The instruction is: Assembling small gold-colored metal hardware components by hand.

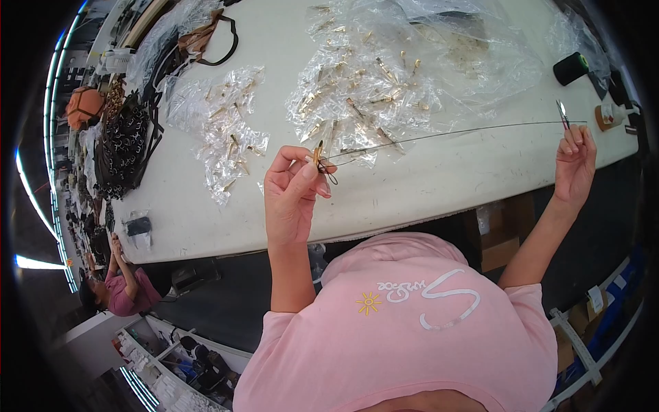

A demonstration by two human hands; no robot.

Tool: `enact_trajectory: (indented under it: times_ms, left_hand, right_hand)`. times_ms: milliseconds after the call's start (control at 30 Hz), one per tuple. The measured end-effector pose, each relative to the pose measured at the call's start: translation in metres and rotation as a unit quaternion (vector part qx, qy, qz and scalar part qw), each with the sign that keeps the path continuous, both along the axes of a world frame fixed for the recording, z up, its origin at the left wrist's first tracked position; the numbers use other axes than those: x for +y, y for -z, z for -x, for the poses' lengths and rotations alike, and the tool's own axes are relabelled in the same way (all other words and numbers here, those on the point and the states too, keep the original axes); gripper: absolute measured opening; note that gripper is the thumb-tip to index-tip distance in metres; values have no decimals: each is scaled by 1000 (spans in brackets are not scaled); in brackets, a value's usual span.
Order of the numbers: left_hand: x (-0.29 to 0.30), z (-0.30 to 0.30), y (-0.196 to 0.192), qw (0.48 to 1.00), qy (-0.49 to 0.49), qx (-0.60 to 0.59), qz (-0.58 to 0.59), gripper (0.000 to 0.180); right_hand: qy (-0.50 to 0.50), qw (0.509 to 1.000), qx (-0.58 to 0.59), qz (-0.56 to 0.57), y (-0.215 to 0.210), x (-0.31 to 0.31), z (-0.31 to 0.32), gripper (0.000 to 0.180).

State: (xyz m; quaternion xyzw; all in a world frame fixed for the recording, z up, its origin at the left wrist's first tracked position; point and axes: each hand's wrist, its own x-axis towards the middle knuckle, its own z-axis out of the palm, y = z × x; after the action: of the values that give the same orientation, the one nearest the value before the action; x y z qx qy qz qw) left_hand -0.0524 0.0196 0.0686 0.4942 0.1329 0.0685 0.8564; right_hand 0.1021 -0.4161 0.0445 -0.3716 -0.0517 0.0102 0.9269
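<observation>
A pink shirt is filling the bottom center of the frame as its wearer is working at a white table. At center, the left hand is pinching a small gold fitting, thumb against fingers, with a dark loop hanging beside it. At right, the right hand is closing its fingers around a slim metal-tipped tool; whether they are also gripping the dark thread is impossible to tell. The thread is running nearly straight between the hands, its far end showing just past the tool.

Good handling is likely calling for even, gentle tension, a firm pinch on the fitting and care with the tip where the thread is crossing it.

The table's front edge is curving below both hands, and the pale strip above it is offering the likeliest room for moving. Beyond, clear plastic packets are crowding the upper middle, posing a snag risk should the thread sag. A black spool and a small bottle are narrowing the right end.
</observation>
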Motion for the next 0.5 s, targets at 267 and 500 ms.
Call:
enact_trajectory:
  times_ms: [267, 500]
  left_hand:
    - [15, 7, 1, 1000, -16, 2, 17, 12]
    - [21, 11, 5, 1000, 0, 4, 9, 15]
  right_hand:
    - [142, 990, -11, 19, 10, -98, -11, 20]
    - [239, 971, 9, -10, 24, -181, -14, 15]
